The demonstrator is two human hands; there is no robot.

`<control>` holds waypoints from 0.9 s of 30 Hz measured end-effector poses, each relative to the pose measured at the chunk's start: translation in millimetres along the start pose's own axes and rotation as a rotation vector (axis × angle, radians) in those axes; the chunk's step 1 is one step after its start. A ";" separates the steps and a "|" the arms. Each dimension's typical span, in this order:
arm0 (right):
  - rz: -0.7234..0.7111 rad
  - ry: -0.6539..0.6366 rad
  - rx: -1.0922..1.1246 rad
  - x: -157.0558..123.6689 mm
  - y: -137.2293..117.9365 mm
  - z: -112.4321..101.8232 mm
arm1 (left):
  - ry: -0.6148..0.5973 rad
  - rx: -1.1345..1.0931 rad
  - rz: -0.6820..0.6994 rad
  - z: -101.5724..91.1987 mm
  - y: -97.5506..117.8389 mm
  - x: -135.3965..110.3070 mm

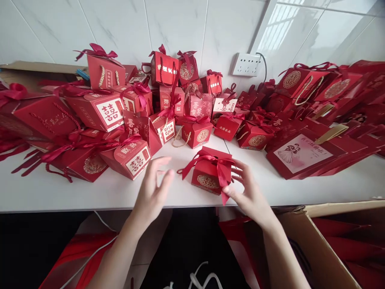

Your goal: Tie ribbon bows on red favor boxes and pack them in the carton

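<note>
Box, red, on table: your right hand, fingers spread, thumb on its ribbon; your left hand, fingers apart, empty, just beside it.

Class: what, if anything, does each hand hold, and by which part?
The right hand pinches the ribbon tail on the right side of the small red box. The left hand is open, apart from the box, holding nothing.

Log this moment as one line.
left hand: open, holding nothing | right hand: touching ribbon of small red box on white table | behind: pile of red gift boxes
</note>
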State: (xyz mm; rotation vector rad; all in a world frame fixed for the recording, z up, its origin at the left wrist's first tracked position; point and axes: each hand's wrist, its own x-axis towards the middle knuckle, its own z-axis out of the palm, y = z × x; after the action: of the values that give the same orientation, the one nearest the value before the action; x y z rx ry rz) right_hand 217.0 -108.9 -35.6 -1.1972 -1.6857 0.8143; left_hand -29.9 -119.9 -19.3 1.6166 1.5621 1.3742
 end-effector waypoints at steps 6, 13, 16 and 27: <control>-0.058 -0.111 0.146 14.3 22.6 -0.8 | -0.113 0.174 -0.101 24.7 20.9 17.9; -0.058 -0.225 0.137 26.7 22.2 -0.4 | -0.205 0.296 0.059 26.6 32.8 18.6; -0.058 -0.201 0.122 25.6 18.1 2.7 | -0.364 0.050 -0.057 20.0 39.7 18.9; -0.071 -0.244 0.079 4.9 14.0 -3.7 | -0.926 -0.244 -0.368 1.3 5.9 -21.8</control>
State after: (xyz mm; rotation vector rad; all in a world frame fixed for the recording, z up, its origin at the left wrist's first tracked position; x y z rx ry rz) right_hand 224.8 -99.8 -45.0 -1.0106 -1.8617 1.0059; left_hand -22.5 -141.2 -21.4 1.3979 0.9950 0.4572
